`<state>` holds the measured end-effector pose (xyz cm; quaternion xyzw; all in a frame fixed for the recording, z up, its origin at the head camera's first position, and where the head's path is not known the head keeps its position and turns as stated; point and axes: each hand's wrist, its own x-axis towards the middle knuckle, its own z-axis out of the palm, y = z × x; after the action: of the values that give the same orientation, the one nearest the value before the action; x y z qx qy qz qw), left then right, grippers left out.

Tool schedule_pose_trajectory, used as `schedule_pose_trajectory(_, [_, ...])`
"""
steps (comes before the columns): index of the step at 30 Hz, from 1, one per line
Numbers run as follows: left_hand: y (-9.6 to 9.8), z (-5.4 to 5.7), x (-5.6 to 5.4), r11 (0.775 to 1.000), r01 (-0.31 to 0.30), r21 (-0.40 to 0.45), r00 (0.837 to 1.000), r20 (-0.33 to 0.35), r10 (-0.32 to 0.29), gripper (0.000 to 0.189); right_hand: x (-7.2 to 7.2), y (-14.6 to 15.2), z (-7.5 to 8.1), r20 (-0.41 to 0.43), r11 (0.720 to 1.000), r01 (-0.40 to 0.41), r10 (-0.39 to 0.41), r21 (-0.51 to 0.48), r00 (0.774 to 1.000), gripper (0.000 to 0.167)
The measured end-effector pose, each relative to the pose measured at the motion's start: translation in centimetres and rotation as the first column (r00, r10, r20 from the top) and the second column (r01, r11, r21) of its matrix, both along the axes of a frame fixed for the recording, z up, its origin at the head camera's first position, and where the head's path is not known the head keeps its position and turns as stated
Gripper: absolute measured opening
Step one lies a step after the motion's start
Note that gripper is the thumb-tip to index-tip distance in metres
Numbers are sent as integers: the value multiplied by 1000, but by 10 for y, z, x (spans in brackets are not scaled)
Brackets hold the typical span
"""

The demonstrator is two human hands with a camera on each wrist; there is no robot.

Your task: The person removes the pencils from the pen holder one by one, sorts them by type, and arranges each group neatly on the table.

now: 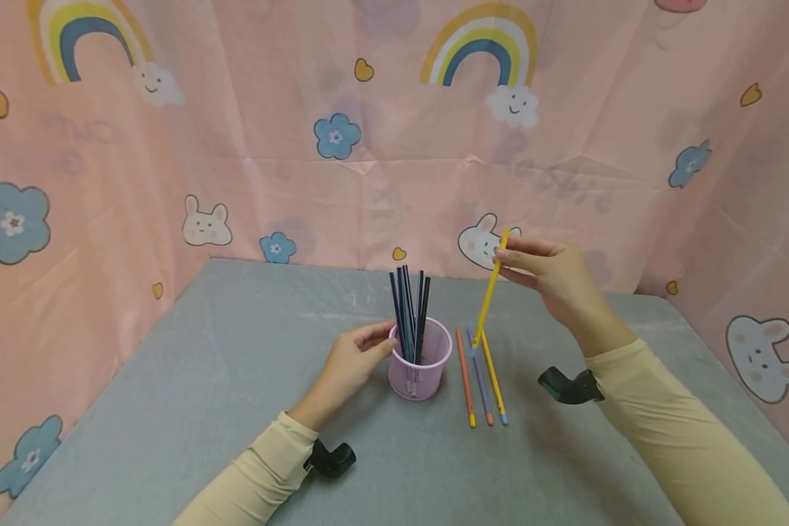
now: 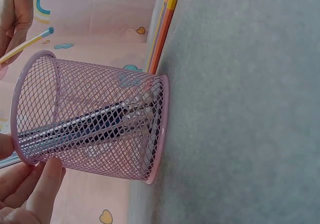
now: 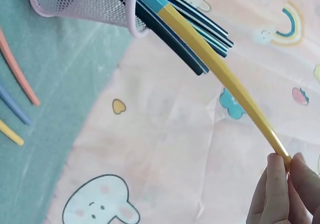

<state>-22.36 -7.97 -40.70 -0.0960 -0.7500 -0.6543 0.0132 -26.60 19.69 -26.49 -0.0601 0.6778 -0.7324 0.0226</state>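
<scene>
My right hand [image 1: 559, 281] pinches a yellow pencil [image 1: 490, 292] near its upper end, thumb against fingers. The pencil slants down, its blue end lowest, above the table to the right of a pink mesh pen cup [image 1: 426, 384]. My left hand [image 1: 351, 365] holds the cup by its left rim, thumb at the rim and fingers against the outer mesh, as the left wrist view shows. Several dark pens [image 1: 405, 314] with clear lower parts lean inside the upright cup. Right of it lie an orange pencil [image 1: 466, 380], a purple pencil [image 1: 481, 380] and another yellow pencil [image 1: 494, 380], side by side.
Everything stands on a grey table [image 1: 204, 394]. A pink curtain [image 1: 269, 88] printed with rainbows, flowers and rabbits hangs behind it and at both sides. Black wrist camera mounts [image 1: 568, 386] stick out from both sleeves.
</scene>
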Motion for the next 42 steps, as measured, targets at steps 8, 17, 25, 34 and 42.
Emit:
schedule_pose_trajectory(8, [0,-1,-1,1000,6,7,1000,2,-6,38,0,8,-4,24,998,12,-14,59,1000,18])
schedule_pose_trajectory(17, [0,-1,-1,1000,5,2,1000,-2,-5,38,0,18,-13,45,988,34,-41,150,998,18])
schedule_pose_trajectory(25, [0,-2,-1,1000,0,9,1000,12,0,37,-2,28,-22,58,984,36,-47,176,997,11])
schedule_pose_trajectory(34, [-1,-2,-2,1000,2,7,1000,18,-2,37,-5,35,-30,82,971,37,-58,237,995,15])
schedule_pose_trajectory(42, [-1,-2,-3,1000,2,0,1000,9,-2,38,-10,40,-42,139,950,19,-65,310,988,7])
